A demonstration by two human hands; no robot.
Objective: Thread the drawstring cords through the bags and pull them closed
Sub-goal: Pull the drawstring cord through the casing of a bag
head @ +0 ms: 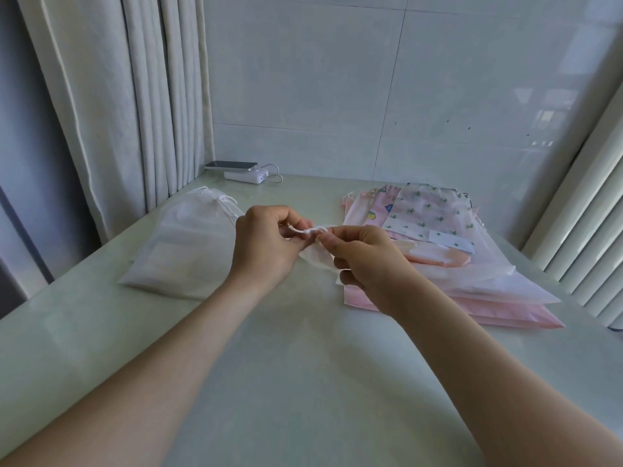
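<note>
Left hand (266, 246): fingers curled in, thumb and forefinger pinching what looks like the white cord (308, 229). Nothing else in it.
Right hand (369, 261): fingertips pinching the mouth of the small white bag (317, 256), lower fingers curled round the bunched fabric.
Bag in hand: held off the table (303, 382) between both hands, mouth up at my fingertips, body crumpled under the right palm.
Cord tip: hidden by my fingers, so I cannot tell whether it is inside the hem channel.
Step, my reading: feeding the cord along the hem.
Doing it well: right hand flattens a short stretch of hem, left pushes the cord in short strokes. Gather fabric over the cord, then slide it back.
Risk: thin plastic may tear if tugged, and the loose end may slip back out.
Left of left hand: white bag (182, 244) lying flat, cords showing at its mouth, probably finished.
Right of right hand: pile of pink and patterned bags (438, 227), likely waiting.
Beyond the left hand: phone (232, 165) on a power bank (245, 175).
</note>
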